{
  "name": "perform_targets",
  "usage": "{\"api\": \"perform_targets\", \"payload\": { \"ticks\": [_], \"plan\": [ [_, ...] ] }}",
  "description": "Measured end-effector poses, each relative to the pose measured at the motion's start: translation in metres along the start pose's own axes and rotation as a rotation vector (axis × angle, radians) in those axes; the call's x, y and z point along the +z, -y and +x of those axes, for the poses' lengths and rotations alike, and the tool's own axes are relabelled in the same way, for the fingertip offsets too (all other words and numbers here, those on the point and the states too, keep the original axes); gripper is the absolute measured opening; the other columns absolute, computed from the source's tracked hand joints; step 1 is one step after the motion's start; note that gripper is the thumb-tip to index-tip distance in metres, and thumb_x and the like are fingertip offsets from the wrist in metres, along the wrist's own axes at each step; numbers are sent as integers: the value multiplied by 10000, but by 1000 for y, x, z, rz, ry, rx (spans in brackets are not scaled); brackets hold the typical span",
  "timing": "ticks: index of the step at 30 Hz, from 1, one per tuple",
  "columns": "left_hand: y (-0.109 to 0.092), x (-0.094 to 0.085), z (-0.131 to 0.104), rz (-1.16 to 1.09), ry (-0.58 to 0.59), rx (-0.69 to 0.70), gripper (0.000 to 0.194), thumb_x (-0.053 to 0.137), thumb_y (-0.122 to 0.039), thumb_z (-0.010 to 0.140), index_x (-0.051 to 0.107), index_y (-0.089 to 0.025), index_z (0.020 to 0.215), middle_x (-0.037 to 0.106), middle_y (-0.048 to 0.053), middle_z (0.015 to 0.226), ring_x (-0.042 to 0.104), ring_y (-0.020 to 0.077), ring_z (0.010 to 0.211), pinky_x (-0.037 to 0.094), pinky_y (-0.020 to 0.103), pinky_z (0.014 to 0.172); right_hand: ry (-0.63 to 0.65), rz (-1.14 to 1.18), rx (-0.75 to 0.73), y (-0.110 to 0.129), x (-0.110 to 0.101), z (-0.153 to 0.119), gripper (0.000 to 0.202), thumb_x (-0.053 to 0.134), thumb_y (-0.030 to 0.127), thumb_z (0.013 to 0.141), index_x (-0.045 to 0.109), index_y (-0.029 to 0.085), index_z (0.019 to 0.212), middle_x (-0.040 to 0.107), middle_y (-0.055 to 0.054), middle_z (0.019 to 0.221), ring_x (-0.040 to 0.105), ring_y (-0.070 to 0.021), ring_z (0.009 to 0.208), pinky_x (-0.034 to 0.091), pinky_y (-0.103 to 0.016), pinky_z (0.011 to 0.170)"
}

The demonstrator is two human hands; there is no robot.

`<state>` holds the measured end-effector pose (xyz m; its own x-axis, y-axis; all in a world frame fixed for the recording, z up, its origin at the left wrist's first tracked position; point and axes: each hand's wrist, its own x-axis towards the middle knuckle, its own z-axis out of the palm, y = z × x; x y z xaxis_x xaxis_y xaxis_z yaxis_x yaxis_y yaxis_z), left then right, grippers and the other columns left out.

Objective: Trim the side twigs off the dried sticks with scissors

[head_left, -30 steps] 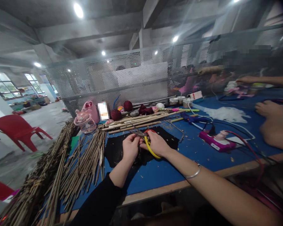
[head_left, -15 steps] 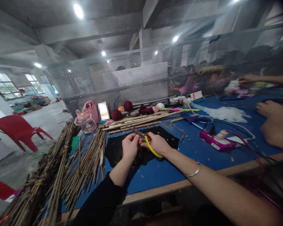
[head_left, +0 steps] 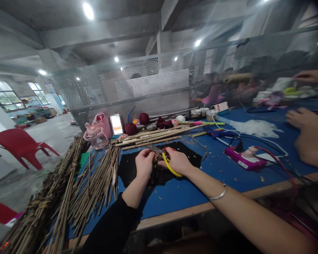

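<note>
At the blue-topped table [head_left: 175, 203], the person's hands met over a piece of black cloth [head_left: 189, 152]. The right hand [head_left: 178, 162] had its fingers wrapped around metal scissors with yellow-and-red handles [head_left: 172, 170], its wrist well below a silver-coloured bracelet's level of shine. The blades pointed away and to the left, above the cloth. The left hand [head_left: 143, 164] was narrow, thumb and fingertips drawn together just beside the blades; from where I stood, I couldn't tell whether something small was pinched there. Between the hands lay a clump of small brown plant bits [head_left: 160, 157].

To the left, thin brown sticks [head_left: 99, 183] lay fanned across the tabletop, beside a thick bundle of dark twigs [head_left: 46, 190]. Pale straight rods [head_left: 153, 135] lay behind the cloth, with two dark-red yarn balls [head_left: 144, 118] beyond them. A pink pitcher [head_left: 104, 123] stood by a clear, pink-lidded container [head_left: 96, 137]. Over on the right were a blue glue gun [head_left: 215, 132] and a purple power strip [head_left: 243, 159], and a co-worker's hand [head_left: 298, 119] rested near the table's far right side.
</note>
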<state>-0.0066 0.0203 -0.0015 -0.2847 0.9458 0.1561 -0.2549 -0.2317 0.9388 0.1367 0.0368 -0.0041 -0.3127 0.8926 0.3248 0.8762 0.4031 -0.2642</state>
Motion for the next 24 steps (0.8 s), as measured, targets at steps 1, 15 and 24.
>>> {"api": "perform_targets", "payload": {
  "ticks": [1, 15, 24],
  "plan": [
    [0, -1, 0, 27, 3, 17, 175, 646, -215, 604, 633, -103, 738, 629, 20, 647, 557, 90, 563, 449, 212, 582, 3, -2, 0, 0, 0, 0, 462, 489, 621, 689, 453, 208, 894, 623, -38, 734, 601, -212, 700, 283, -242, 533],
    [0, 0, -5, -70, 164, -60, 238, 620, -307, 654, 625, -117, 798, 620, 37, 674, 566, 105, 581, 464, 208, 531, 39, 262, -56, -6, 2, 0, 331, 494, 537, 735, 466, 224, 839, 588, 4, 675, 552, -149, 614, 278, -203, 503],
    [2, 4, -8, 126, 94, 84, 233, 604, -317, 662, 649, -112, 762, 623, 28, 621, 559, 108, 562, 451, 206, 564, -46, 253, -61, 1, 1, 0, 426, 596, 483, 666, 440, 180, 921, 558, -61, 874, 539, -173, 774, 363, -243, 634]
  ]
}}
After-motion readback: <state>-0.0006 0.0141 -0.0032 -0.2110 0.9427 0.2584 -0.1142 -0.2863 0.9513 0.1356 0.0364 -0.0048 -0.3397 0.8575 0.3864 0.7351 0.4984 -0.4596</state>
